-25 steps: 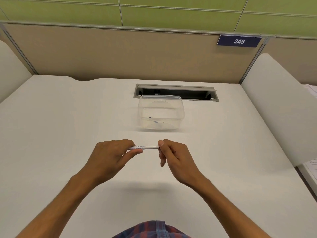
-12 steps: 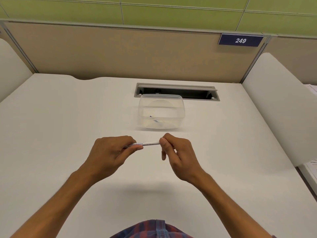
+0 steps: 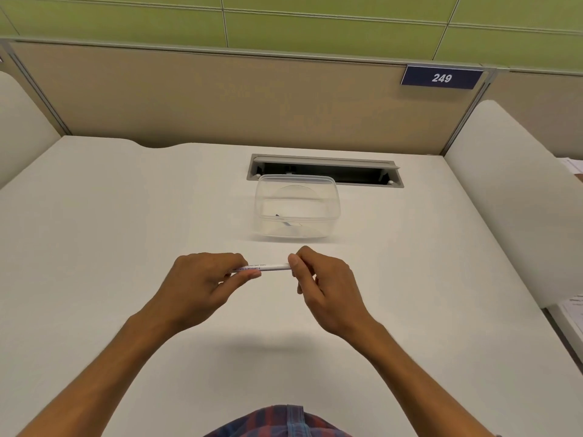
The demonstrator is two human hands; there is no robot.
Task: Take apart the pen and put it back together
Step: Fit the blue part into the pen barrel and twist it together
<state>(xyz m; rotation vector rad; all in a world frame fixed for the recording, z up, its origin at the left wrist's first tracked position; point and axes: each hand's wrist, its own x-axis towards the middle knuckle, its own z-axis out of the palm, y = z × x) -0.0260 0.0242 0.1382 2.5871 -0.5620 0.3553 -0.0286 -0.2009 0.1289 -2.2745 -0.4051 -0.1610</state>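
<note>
At nine o'clock a pale rounded side panel (image 3: 22, 127) borders the white desk (image 3: 94, 247). Moving toward the centre, the left hand (image 3: 202, 282) hovers above the desk, its fingers curled and its thumb laid along the near side of a white pen (image 3: 268, 267), gripping the pen's left part. The pen lies nearly level between the two hands, raised off the desk, with small blue print on its barrel; its left end is hidden inside the left hand. At the pen's right end the right hand (image 3: 325, 285) pinches it between the thumb tip and the forefinger, the other fingers folded loosely under the palm. Whether the pen is in one piece or parted under the fingers cannot be told.

At twelve o'clock from the hands, near them, stands a clear plastic container (image 3: 328, 197) holding a small dark-and-white piece (image 3: 288, 223) on its bottom. Just behind it a grey cable slot (image 3: 325, 170) is set into the desk. At one o'clock, on the beige partition (image 3: 220, 99), hangs a dark blue plate (image 3: 441, 77) reading 249. At three o'clock rises another pale panel (image 3: 511, 190), with papers (image 3: 572, 310) beyond it. At six o'clock a plaid shirt (image 3: 277, 421) shows.
</note>
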